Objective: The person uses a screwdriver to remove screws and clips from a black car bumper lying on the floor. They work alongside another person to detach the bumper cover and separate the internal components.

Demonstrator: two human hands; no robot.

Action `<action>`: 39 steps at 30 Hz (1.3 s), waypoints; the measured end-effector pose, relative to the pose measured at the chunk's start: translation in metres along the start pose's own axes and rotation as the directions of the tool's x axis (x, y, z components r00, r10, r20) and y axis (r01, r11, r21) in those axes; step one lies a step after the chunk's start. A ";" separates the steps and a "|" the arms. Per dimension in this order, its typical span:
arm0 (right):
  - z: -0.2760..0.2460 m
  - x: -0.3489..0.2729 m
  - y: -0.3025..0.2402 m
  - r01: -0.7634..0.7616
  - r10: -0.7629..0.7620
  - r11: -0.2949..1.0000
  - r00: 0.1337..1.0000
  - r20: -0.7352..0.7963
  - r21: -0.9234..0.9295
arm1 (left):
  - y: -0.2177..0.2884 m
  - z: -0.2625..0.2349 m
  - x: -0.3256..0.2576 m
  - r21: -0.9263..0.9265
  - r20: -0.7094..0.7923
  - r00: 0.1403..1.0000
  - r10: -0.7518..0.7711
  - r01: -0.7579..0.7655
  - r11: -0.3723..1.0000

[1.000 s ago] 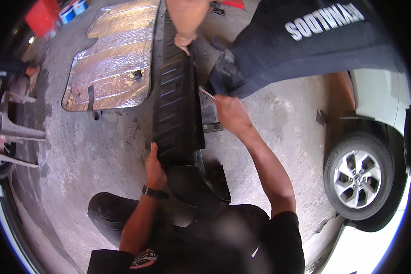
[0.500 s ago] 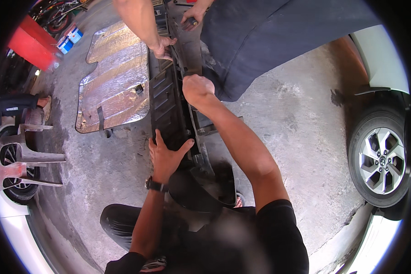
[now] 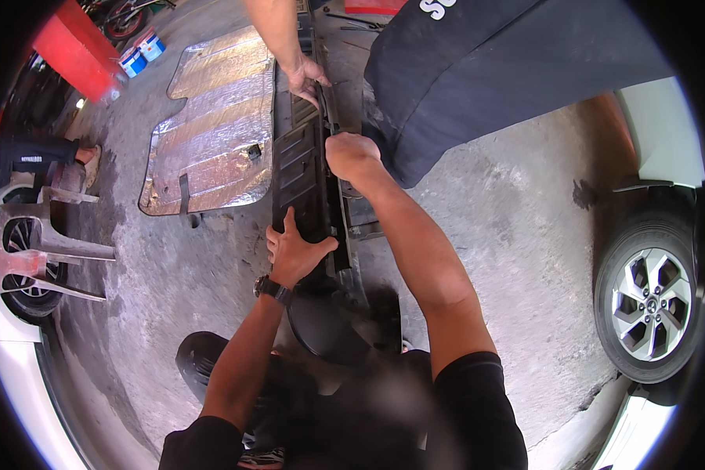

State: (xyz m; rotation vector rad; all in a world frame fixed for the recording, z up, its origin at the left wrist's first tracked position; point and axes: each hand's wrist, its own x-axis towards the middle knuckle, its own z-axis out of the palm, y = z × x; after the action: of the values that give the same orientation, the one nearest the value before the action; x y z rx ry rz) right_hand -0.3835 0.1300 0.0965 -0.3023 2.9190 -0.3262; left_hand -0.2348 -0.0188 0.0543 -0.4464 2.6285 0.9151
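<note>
- Left hand (image 3: 296,256): fingers spread wide over the ribbed black panel (image 3: 299,168).
- Right hand (image 3: 353,156): fingers curled tight beside its edge; cannot tell what they grip.

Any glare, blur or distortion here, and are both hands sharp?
In the head view, straight edges bow and the corners go black; there too, glare streaks the silver sunshade and the lower-right white car looks washed out; also in the head view, a pale haze blurs the dark clothing, while the left hand and right hand look fairly sharp.
</note>
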 end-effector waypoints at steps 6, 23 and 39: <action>0.004 0.006 0.021 0.110 -0.111 0.993 0.993 0.027 0.032 | -0.016 -0.008 0.010 -0.016 0.019 1.000 0.020 -0.020 1.000; 0.012 0.005 0.033 0.103 -0.102 0.992 0.995 -0.022 0.071 | -0.010 -0.021 0.016 -0.092 0.160 0.986 0.037 -0.022 0.995; 0.028 0.019 0.024 0.160 -0.159 0.987 0.986 -0.042 0.021 | -0.018 -0.026 0.022 -0.174 0.167 0.982 0.094 -0.065 0.983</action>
State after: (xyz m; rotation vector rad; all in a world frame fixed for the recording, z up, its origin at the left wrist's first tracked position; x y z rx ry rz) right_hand -0.4004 0.1428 0.0605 -0.5336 2.9341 -0.3948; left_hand -0.2528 -0.0533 0.0551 -0.2876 2.4367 1.1520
